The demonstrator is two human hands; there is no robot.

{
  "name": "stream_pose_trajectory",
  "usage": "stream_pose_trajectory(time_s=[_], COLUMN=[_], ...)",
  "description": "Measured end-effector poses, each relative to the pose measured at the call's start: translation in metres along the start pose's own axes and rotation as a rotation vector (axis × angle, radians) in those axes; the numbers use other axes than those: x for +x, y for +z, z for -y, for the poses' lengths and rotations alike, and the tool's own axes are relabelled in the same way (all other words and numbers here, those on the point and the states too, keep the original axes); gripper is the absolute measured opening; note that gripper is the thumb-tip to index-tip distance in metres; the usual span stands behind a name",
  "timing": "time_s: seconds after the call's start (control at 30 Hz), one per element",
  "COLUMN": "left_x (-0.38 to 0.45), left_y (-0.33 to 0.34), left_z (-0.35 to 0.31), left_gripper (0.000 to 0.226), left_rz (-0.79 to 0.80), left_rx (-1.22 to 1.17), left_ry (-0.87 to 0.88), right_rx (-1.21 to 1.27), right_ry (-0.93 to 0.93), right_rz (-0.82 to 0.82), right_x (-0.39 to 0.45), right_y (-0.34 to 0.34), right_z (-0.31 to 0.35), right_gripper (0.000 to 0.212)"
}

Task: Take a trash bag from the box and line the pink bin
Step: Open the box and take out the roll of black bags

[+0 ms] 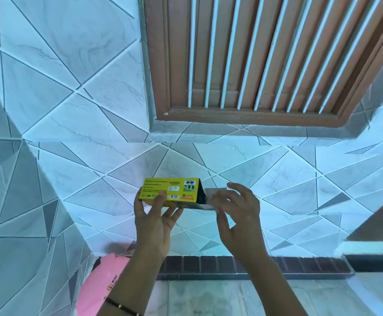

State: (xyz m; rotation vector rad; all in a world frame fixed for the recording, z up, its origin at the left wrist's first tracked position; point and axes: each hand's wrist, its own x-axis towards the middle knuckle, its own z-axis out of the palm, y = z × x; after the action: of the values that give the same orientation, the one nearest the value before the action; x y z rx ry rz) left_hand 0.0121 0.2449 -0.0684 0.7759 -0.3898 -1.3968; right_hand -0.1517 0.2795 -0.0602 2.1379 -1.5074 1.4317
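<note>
The small yellow cardboard trash-bag box (170, 190) is held up in front of the tiled wall (72, 87), its right end open with pale flaps (211, 196) folded out and a dark interior showing — no bag is out yet. The left hand (155, 222) is closed on the box, thumb on the printed face, fingers underneath. The right hand (236, 213) sits loosely spread at the flaps, clamping nothing I can make out. Best to keep the box level and pinch one bag edge inside. The pink plastic bin (99, 288) sits low, left of the forearm.
</note>
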Motion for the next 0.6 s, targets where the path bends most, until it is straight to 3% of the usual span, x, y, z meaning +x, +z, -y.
stream_pose_trajectory(time_s=[0.07,0.27,0.4,0.47,0.6], left_x=[0.001,-0.002,-0.005,-0.008,-0.014], left_y=[0.000,0.003,0.007,0.012,0.029], left_z=[-0.002,0.002,-0.001,-0.005,-0.019], left_gripper=[0.051,0.051,0.047,0.050,0.061], left_rz=[-0.003,-0.003,0.001,0.017,0.160], left_rx=[-0.003,0.065,0.084,0.155,0.449], left_ry=[0.011,0.026,0.064,0.118,0.323], right_rx=[0.071,0.197,0.290,0.477,1.195], right_ry=[0.032,0.287,0.531,0.674,0.924], right_rz=[0.015,0.115,0.271,0.311,0.242], right_x=[-0.001,0.003,0.005,0.003,-0.001], right_y=[-0.001,0.001,0.007,0.011,0.017], right_z=[0.003,0.007,0.002,0.001,-0.005], right_gripper=[0.016,0.027,0.042,0.042,0.042])
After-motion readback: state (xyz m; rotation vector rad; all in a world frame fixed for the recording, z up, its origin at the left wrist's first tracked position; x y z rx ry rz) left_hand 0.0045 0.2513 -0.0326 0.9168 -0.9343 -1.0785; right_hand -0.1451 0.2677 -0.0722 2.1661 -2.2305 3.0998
